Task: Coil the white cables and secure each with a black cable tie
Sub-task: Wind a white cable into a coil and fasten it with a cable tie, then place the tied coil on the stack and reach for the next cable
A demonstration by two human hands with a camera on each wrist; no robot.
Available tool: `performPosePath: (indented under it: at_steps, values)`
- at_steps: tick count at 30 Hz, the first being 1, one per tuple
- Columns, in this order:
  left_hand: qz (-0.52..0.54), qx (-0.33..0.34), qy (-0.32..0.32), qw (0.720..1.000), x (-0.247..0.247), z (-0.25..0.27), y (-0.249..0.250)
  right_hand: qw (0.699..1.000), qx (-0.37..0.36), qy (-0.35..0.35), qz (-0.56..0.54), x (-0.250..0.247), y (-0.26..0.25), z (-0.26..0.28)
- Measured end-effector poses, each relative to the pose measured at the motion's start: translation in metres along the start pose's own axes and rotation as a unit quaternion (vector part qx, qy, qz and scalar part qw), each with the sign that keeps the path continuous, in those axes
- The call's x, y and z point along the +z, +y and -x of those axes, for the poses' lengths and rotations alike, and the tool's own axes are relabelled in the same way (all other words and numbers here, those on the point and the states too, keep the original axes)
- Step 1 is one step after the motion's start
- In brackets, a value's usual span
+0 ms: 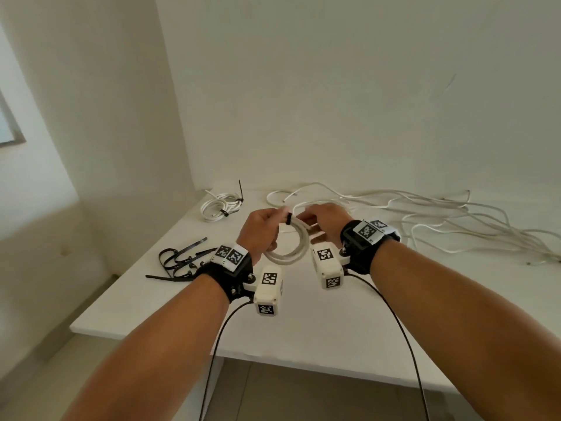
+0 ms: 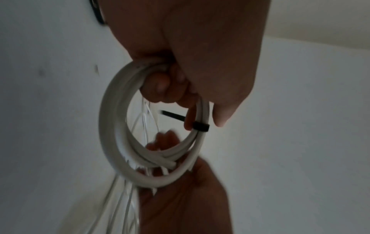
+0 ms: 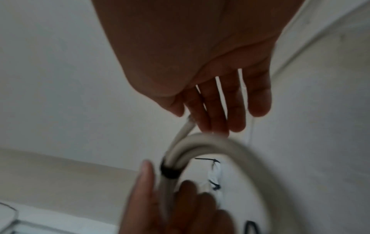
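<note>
The left hand [image 1: 261,230] curls its fingers [image 2: 160,85] around a coiled white cable [image 1: 290,243], held above the table [image 1: 334,323]. A black cable tie [image 2: 200,126] rings the coil just beside them. The right hand [image 1: 326,218], fingers [image 3: 220,114] straight, touches the coil's far side. Black-and-white coded squares mark both wrist cameras [image 1: 268,288]. Left of the hands lie spare ties [image 1: 179,261]; beyond, a tied coil [image 1: 220,205].

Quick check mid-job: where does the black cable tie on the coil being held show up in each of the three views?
Head: black cable tie sits at the top of the coil, between both hands, centre frame.
Left wrist: black cable tie wraps the coil's right side, right of centre, tail pointing left.
Right wrist: black cable tie bands the strands, lower centre.
Shared landmark: the left hand gripping the coil.
</note>
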State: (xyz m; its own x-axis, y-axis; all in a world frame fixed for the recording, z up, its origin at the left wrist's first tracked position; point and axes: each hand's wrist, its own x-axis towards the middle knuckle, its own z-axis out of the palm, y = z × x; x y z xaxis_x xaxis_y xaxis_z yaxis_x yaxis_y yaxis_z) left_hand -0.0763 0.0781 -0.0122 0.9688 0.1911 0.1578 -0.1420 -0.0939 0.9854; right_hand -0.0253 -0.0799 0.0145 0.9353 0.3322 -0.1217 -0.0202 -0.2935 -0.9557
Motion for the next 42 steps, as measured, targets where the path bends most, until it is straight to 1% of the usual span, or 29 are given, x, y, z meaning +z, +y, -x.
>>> performPosePath:
  at_steps: [1,2,3,4,6,7,8,9,13,16,18,21,25,29,34,37,40,42]
  values:
    - [0.0,-0.003,0.015,1.0,-0.01,-0.003,-0.001,0.999,0.022,-0.011,0.028,0.006,0.005,-0.006]
    - [0.002,-0.001,0.03,1.0,-0.02,-0.008,-0.002,0.995,0.036,-0.023,0.091,0.012,0.011,-0.013]
    - [0.018,-0.005,0.045,0.999,-0.03,-0.013,-0.003,0.983,0.042,-0.035,0.174,0.02,0.017,-0.019]
    - [0.027,-0.007,0.056,0.998,-0.04,-0.018,-0.004,0.962,0.044,-0.044,0.265,0.028,0.023,-0.025]
    - [-0.01,0.012,0.078,0.997,-0.06,-0.027,-0.001,0.902,0.028,-0.054,0.427,0.047,0.03,-0.031]
    - [-0.062,0.03,0.087,0.994,-0.07,-0.031,-0.001,0.877,0.009,-0.053,0.477,0.057,0.031,-0.032]
    - [-0.117,0.047,0.091,0.988,-0.077,-0.036,-0.002,0.865,-0.003,-0.051,0.499,0.065,0.032,-0.033]
    - [-0.167,0.054,0.099,0.98,-0.087,-0.041,-0.004,0.863,-0.001,-0.05,0.502,0.072,0.033,-0.035]
    - [-0.269,0.029,0.144,0.952,-0.116,-0.057,-0.011,0.858,0.052,-0.049,0.508,0.088,0.04,-0.048]
    - [-0.398,0.011,0.131,0.908,-0.134,-0.073,-0.014,0.873,0.089,-0.055,0.476,0.085,0.048,-0.06]
    - [-0.444,0.006,0.125,0.887,-0.144,-0.085,-0.016,0.872,0.088,-0.057,0.479,0.083,0.052,-0.066]
    - [-0.473,0.009,0.136,0.87,-0.153,-0.111,-0.019,0.862,0.089,-0.061,0.494,0.081,0.056,-0.073]
    - [-0.481,0.023,0.146,0.864,-0.158,-0.146,-0.027,0.862,0.093,-0.067,0.494,0.082,0.065,-0.079]
    - [-0.522,-0.005,0.136,0.842,-0.15,-0.167,-0.043,0.861,0.097,-0.068,0.494,0.082,0.07,-0.085]
    - [-0.542,-0.027,0.116,0.832,-0.15,-0.176,-0.061,0.86,0.099,-0.073,0.495,0.082,0.069,-0.085]
    - [-0.545,-0.021,0.106,0.832,-0.151,-0.176,-0.06,0.861,0.098,-0.075,0.493,0.082,0.069,-0.084]
    - [-0.55,-0.031,0.083,0.831,-0.15,-0.175,-0.058,0.86,0.099,-0.075,0.494,0.082,0.069,-0.083]
    - [-0.549,-0.029,0.083,0.831,-0.148,-0.173,-0.056,0.859,0.098,-0.075,0.498,0.082,0.068,-0.082]
